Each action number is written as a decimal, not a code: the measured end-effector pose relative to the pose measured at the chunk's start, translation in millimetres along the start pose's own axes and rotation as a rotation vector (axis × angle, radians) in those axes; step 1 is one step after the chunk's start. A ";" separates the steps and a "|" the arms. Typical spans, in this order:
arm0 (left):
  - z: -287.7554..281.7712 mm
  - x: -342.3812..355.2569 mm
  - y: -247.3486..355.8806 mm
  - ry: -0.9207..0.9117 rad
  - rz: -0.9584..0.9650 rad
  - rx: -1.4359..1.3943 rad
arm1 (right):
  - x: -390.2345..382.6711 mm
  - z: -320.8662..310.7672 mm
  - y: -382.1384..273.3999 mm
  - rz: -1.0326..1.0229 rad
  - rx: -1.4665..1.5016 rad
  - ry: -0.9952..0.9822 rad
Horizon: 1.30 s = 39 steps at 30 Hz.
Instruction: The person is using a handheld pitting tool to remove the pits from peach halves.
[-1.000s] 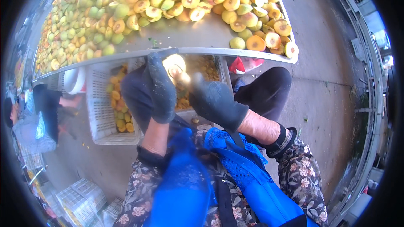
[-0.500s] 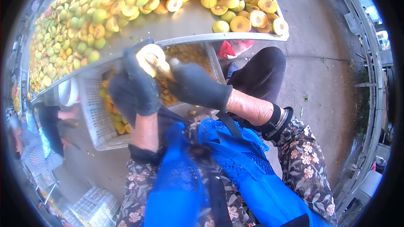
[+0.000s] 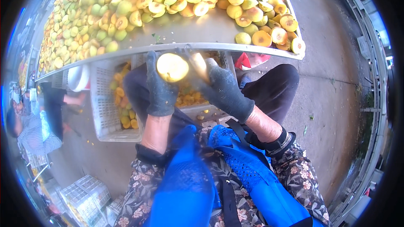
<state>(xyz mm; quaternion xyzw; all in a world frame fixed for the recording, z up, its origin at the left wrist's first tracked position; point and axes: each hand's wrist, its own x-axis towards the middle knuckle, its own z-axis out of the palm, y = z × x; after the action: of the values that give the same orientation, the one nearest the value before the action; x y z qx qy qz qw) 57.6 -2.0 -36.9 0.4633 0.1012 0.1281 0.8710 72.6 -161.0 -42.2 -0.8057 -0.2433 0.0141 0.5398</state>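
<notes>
A bright, pale yellow peach half [image 3: 172, 68] sits in my left hand [image 3: 162, 94], which wears a dark glove and has its fingers closed round the fruit. My right hand [image 3: 229, 92], gloved the same way, grips a tool with a tan handle [image 3: 198, 66]. Motion smears that tool, and its dark working end cannot be made out clearly. The tool is just right of the peach half, apart from it. Both hands are in front of the metal table's edge [image 3: 168, 47], above a crate [image 3: 111, 130] of yellow fruit pieces between my knees.
Many halved peaches [image 3: 113, 8] lie heaped across the metal table, several with pits showing. A white bucket [image 3: 79, 79] and another person [image 3: 35, 130] are at the left. White crates [image 3: 86, 197] stand lower left. Red-and-white material [image 3: 248, 61] lies under the table's right end.
The tool was over the peach half's centre; my right hand has drawn it away to the right. The peach half now shows a bright, smooth face. The whole view has shifted slightly.
</notes>
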 end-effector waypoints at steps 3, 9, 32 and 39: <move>5.1 -4.6 6.1 -0.034 -0.030 0.019 | -1.7 15.6 0.5 -0.006 0.012 0.015; 15.3 -18.3 0.4 -0.043 0.031 0.071 | 2.5 12.9 -33.7 0.626 0.686 -0.197; 29.4 -35.6 16.0 0.168 0.517 1.248 | -24.0 16.3 -24.8 -0.190 -0.446 -0.086; -7.3 -25.8 11.2 0.117 0.688 1.698 | -18.5 17.9 -8.9 -0.312 -0.287 0.014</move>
<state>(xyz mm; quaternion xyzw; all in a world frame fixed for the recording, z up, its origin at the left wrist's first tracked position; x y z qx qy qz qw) 29.6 1.6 -30.0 0.9451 0.0618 0.2862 0.1453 47.8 -150.4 -46.2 -0.8270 -0.3610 -0.1101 0.4167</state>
